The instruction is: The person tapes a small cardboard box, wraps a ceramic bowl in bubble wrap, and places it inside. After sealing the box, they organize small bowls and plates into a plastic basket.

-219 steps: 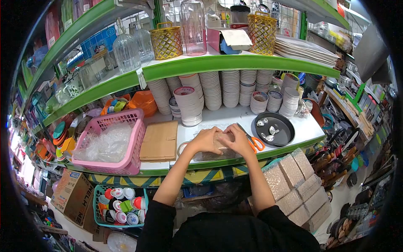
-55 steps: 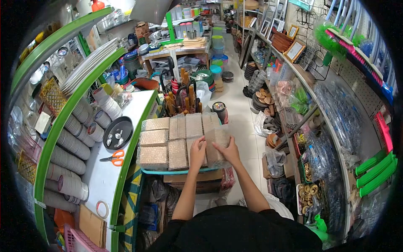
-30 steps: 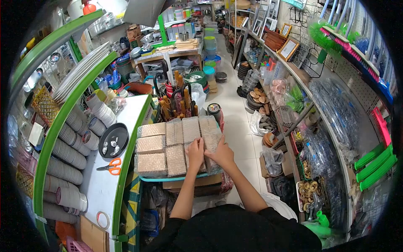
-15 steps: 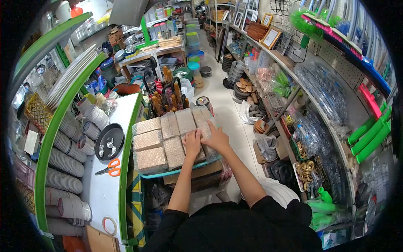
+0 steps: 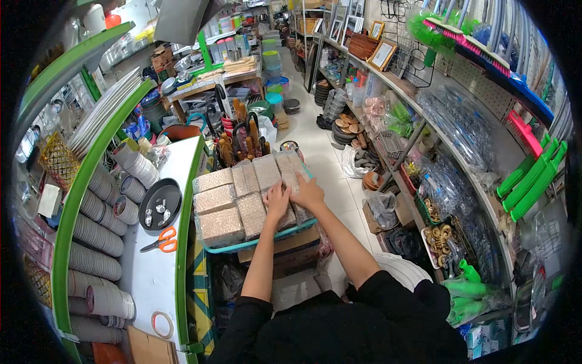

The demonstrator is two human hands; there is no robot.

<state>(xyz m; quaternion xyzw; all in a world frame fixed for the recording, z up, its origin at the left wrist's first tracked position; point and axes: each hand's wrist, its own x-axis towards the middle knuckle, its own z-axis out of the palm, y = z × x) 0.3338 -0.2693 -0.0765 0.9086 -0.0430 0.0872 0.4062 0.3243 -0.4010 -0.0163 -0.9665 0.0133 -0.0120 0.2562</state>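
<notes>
Several brown blocks in bubble wrap [image 5: 218, 201] are packed side by side in a turquoise tray [image 5: 260, 239] in front of me. My left hand [image 5: 277, 201] lies on the wrapped packages at the middle of the tray, its fingers stretched forward. Just to its right, my right hand [image 5: 308, 193] rests spread over the packages near the tray's right edge. Both palms face down, and neither hand lifts anything. Part of the packages beneath the hands is hidden.
A white counter [image 5: 136, 273] at left holds a black pan [image 5: 159, 204] with small foil-like pieces, orange-handled scissors [image 5: 160, 240] and a tape roll [image 5: 162, 324]. Stacked cups [image 5: 94, 261] stand beside it. Loaded shelves [image 5: 400, 88] line the right; a tiled aisle [image 5: 321, 139] runs ahead.
My right hand has shifted slightly left and its fingers are drawn in a little. The left hand stays on the packages. The view has moved slightly.
</notes>
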